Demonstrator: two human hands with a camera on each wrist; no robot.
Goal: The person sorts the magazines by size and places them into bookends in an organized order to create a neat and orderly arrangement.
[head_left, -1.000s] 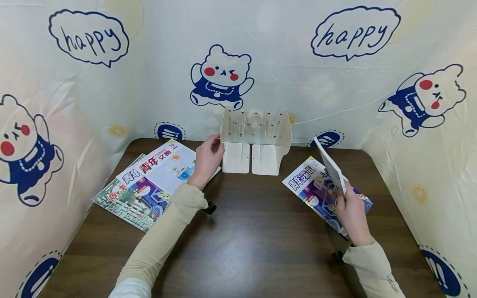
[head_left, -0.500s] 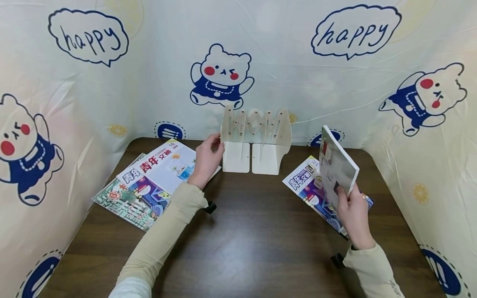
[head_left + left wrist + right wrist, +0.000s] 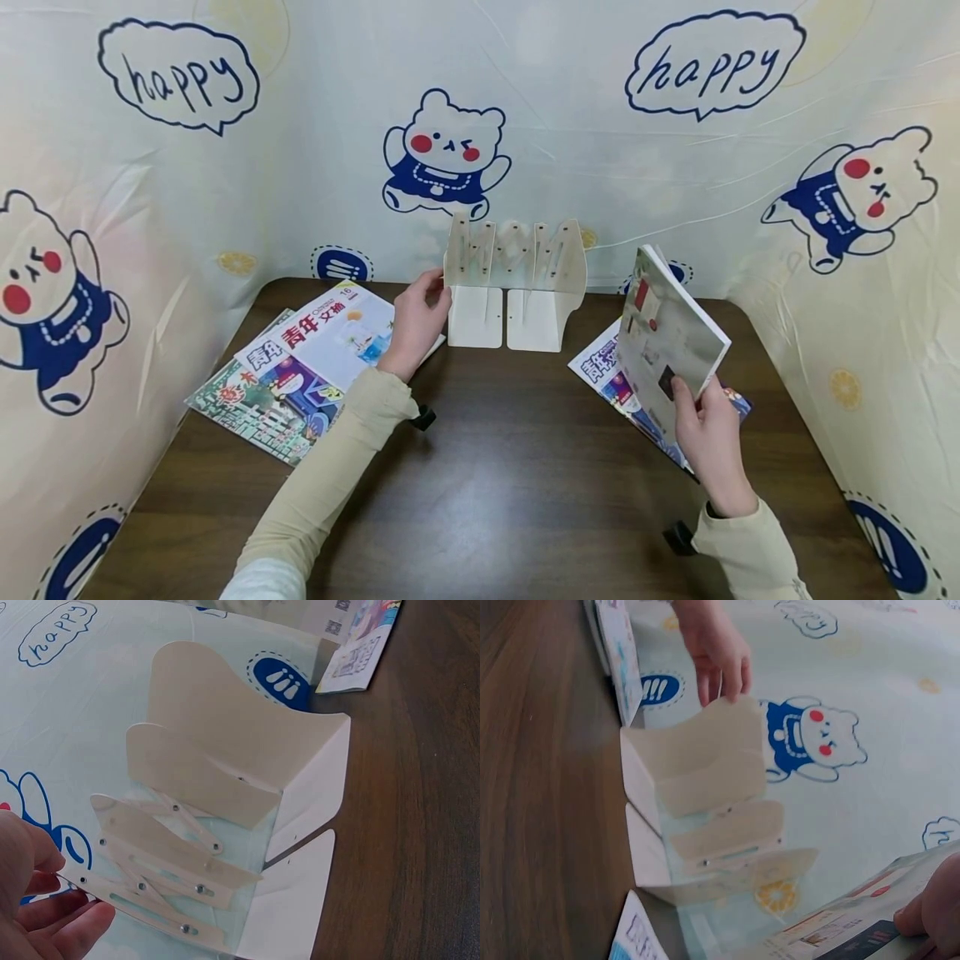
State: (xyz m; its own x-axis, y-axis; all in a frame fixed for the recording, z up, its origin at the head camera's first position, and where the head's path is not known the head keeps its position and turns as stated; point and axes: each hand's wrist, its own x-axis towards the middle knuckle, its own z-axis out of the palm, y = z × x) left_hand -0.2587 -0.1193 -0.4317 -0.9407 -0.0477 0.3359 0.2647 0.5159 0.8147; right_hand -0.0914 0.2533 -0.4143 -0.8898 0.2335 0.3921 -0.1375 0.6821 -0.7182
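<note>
- Magazine with a grey cover [image 3: 667, 329], at two o'clock from the person, now shows its broad face to the left; a second ago it stood nearly edge-on, and its top edges now part slightly.
- Right hand [image 3: 708, 442] grips it near its lower right corner, thumb across the grey face, the other fingers mostly hidden behind, parted only by the magazine's thickness.
- Beneath it, a flat magazine [image 3: 597, 362] lies on the surface [image 3: 495, 483], more covered than before.
- Left hand [image 3: 416, 321], towards eleven o'clock, has not shifted: its fingers pinch the left edge of the white stand [image 3: 532, 308] at twelve o'clock.
- Overlapping magazines [image 3: 300, 367] at ten o'clock lie unchanged.
- For the work, this seems a change of facing only: the left hand appears to steady the stand, while the held magazine remains apart from it.
</note>
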